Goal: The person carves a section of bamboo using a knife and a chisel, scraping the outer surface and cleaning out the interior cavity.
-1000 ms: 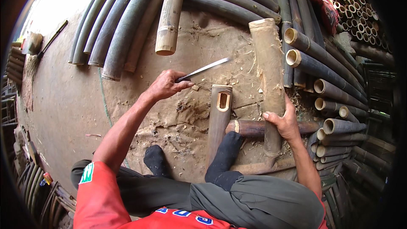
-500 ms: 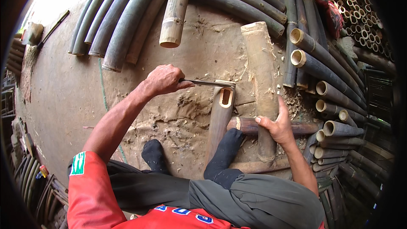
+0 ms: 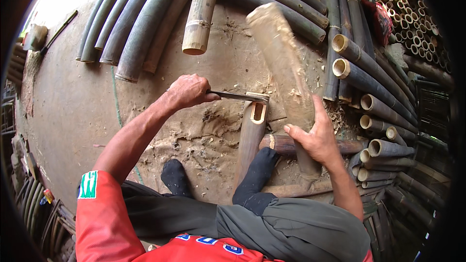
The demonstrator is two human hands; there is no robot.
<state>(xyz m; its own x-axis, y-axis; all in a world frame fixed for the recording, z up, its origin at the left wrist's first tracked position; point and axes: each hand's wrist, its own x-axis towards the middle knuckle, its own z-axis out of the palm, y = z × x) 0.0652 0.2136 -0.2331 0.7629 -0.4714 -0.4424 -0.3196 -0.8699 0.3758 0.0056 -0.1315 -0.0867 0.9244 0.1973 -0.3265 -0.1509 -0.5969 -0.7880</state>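
My left hand (image 3: 190,91) is closed round the handle end of a long narrow knife (image 3: 235,95). Its blade lies across the top end of a bamboo piece (image 3: 249,138) with a rectangular slot cut near that end. In my right hand (image 3: 319,138) is a thick bamboo mallet (image 3: 281,58), battered and frayed along its side and slightly blurred. It leans leftward over the work, its upper end apart from the blade. My foot in a dark sock (image 3: 257,177) is against the bamboo piece. Behind it a brown bamboo length (image 3: 335,146) lies crosswise.
Dark bamboo poles (image 3: 160,24) lie along the far side, with a paler pole (image 3: 199,17) among them. More cut bamboo tubes (image 3: 383,148) are stacked at the right. A bundle of open tube ends (image 3: 412,24) is at the far right. Shavings litter the brown ground (image 3: 194,131).
The top of the bamboo mallet has swung to the left and away in my right hand. My left hand and the knife are nearly where they were.
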